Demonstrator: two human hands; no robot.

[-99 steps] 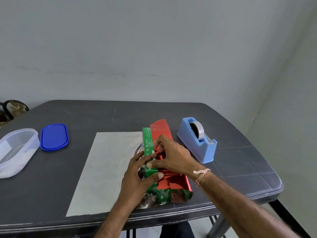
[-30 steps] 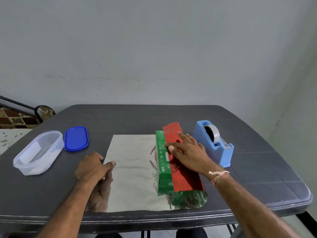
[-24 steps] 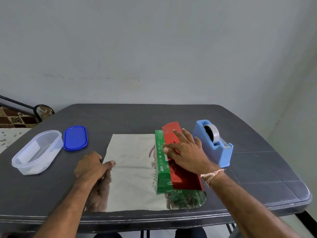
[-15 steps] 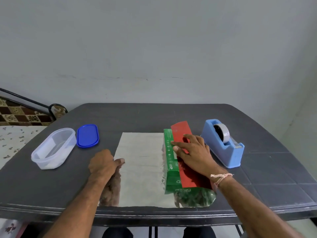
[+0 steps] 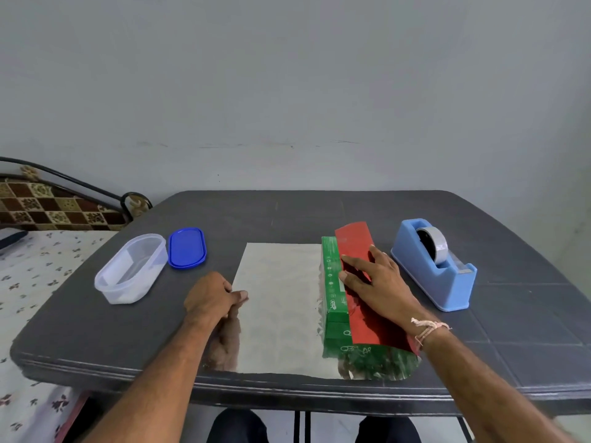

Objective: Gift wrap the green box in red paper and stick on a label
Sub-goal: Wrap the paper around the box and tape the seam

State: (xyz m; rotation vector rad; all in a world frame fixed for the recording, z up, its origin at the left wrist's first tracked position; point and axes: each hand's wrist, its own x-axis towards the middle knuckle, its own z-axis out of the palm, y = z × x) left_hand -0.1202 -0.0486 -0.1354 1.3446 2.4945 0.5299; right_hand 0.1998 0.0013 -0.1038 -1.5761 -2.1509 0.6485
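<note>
Pressing down with right hand (image 5: 380,289), fingers straight and flat, on the flap of red paper (image 5: 355,241) folded over green box (image 5: 331,282). Pinching the paper's edge at 9 o'clock with left hand (image 5: 211,298), thumb on top, other fingers curled. Box lying lengthwise on the sheet's 3 o'clock side, silver underside spread toward 9. On dark table (image 5: 527,346): tape dispenser (image 5: 438,276) near at 3 o'clock of box; clear tub (image 5: 131,270) and blue lid (image 5: 187,247) side by side at 10 o'clock, well apart.

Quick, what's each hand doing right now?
Left hand: curled, pinching the left edge of the paper.
Right hand: open, flat fingers pressing the red flap onto the green box.
</note>
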